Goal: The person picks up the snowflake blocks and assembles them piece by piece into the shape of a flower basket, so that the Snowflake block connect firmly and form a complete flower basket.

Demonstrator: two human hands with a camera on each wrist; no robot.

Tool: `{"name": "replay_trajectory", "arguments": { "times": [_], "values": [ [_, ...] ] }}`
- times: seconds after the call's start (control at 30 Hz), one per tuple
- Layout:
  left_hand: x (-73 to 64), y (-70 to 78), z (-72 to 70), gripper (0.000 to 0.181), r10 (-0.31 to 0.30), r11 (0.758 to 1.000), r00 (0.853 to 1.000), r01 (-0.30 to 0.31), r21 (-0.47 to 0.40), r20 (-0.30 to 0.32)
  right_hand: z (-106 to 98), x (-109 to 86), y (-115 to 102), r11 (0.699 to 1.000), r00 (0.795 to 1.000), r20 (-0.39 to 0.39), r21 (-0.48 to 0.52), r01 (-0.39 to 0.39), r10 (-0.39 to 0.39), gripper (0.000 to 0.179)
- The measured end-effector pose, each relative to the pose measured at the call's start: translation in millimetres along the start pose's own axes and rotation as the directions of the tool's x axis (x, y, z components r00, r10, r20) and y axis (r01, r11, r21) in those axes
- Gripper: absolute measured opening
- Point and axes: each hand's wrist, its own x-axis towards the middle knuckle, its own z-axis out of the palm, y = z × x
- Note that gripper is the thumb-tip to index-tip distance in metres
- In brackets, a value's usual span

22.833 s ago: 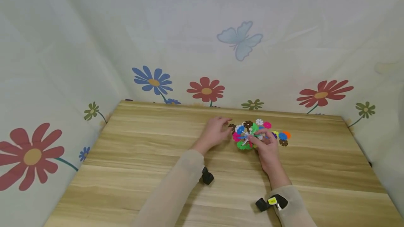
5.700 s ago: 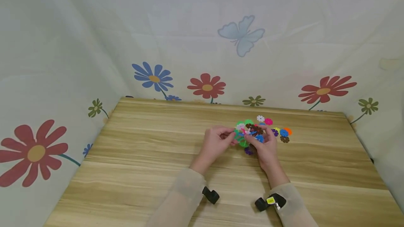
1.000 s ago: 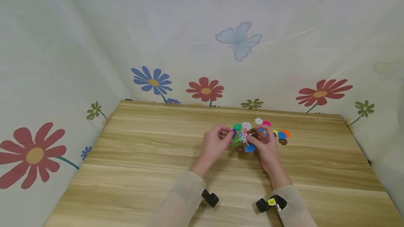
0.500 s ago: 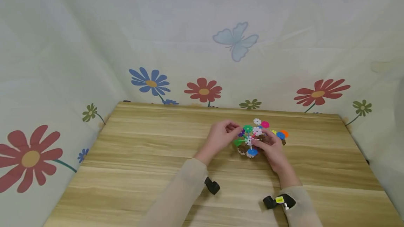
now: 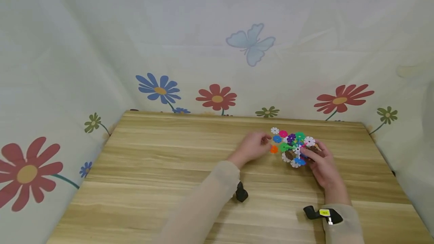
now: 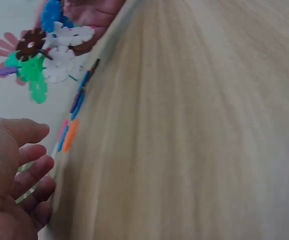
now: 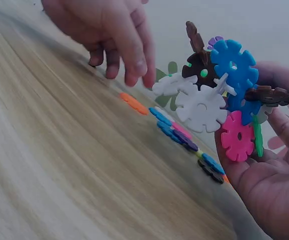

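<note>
Wood-grain surface point(image 5: 152, 183): in the head view, it lies before a pale cloth point(image 5: 190, 18) printed with flowers point(image 5: 217, 99) and one butterfly point(image 5: 251, 44).
Right hand point(image 5: 323, 165): your thumb and fingers pinch the disc cluster point(image 5: 298, 148) at its right side.
Left hand point(image 5: 254, 146): you have it half open, the fingers loosely bent and with nothing taken between them, near the orange disc point(image 5: 274, 149).
White disc point(image 5: 275, 130): it lies on the surface, with a pink disc point(image 5: 283, 133) and a blue disc point(image 5: 277, 139) near it.
Beige sleeves point(image 5: 203, 206): at each of your wrists is a black device point(image 5: 241, 194).
Cluster, left wrist view: it shows green, brown, white and blue pieces, your right palm partly behind; a row of loose discs point(image 6: 77, 101) is seen nearly edge-on.
Left hand, left wrist view: your thumb stands apart from the softly curved fingers.
Cluster, right wrist view: you hold it above the surface, a pink piece point(image 7: 237, 136) close to your fingers.
Left hand, right wrist view: your fingertips point down near the orange disc, with a gap between.
</note>
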Motion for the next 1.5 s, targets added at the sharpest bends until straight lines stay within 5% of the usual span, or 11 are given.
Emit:
{"name": "replay_trajectory", "arguments": {
  "times": [0.17, 0.3, 0.47, 0.63, 0.8, 1.0, 1.13, 1.33, 1.5],
  "values": [
    [2.6, 1.9, 12.0, 0.04, 0.051, 0.948, 0.998, -0.059, 0.313, 0.034, -1.9, 1.3, -1.3, 1.0, 0.999, -0.029, 0.013, -0.024, 0.025, 0.031],
    [0.3, 2.5, 16.5, 0.035, 0.048, 0.929, 0.998, -0.054, 0.367, 0.026, 0.9, 3.4, 0.8, 0.999, 0.998, -0.046, -0.01, -0.035, 0.034, 0.032],
    [-9.0, -2.7, 13.4, 0.021, 0.015, 0.969, 1.0, -0.009, 0.247, -0.02, 9.3, 4.3, 3.2, 0.998, 0.998, -0.036, -0.04, -0.048, 0.046, 0.033],
    [-30.3, -9.8, 0.0, 0.012, -0.06, 0.998, 0.995, 0.058, -0.036, -0.073, 25.3, 6.3, 7.1, 0.995, 0.997, -0.021, -0.071, -0.071, 0.069, 0.035],
    [-56.3, -14.8, -18.0, 0.011, -0.16, 0.947, 0.965, 0.092, -0.307, -0.205, 46.6, 8.2, 17.0, 0.991, 0.996, -0.016, -0.092, -0.094, 0.093, 0.035],
    [-80.8, -14.0, -34.8, 0.013, -0.223, 0.855, 0.914, 0.016, -0.519, -0.339, 80.6, 3.3, 27.7, 0.986, 0.995, 0.024, -0.132, -0.097, 0.101, 0.035],
    [-92.9, -10.0, -39.5, 0.009, -0.238, 0.839, 0.901, 0.004, -0.544, -0.362, 100.4, -2.5, 36.3, 0.986, 0.993, 0.051, -0.135, -0.095, 0.103, 0.034],
    [-103.3, -6.3, -43.2, 0.006, -0.192, 0.898, 0.893, -0.007, -0.439, -0.407, 118.1, -5.0, 46.7, 0.984, 0.998, 0.044, -0.174, -0.046, 0.054, 0.038],
    [-107.6, -6.7, -45.3, 0.005, -0.146, 0.921, 0.906, -0.022, -0.388, -0.398, 123.5, -4.1, 48.8, 0.978, 1.0, 0.015, -0.208, -0.011, 0.014, 0.041]
  ]
}}
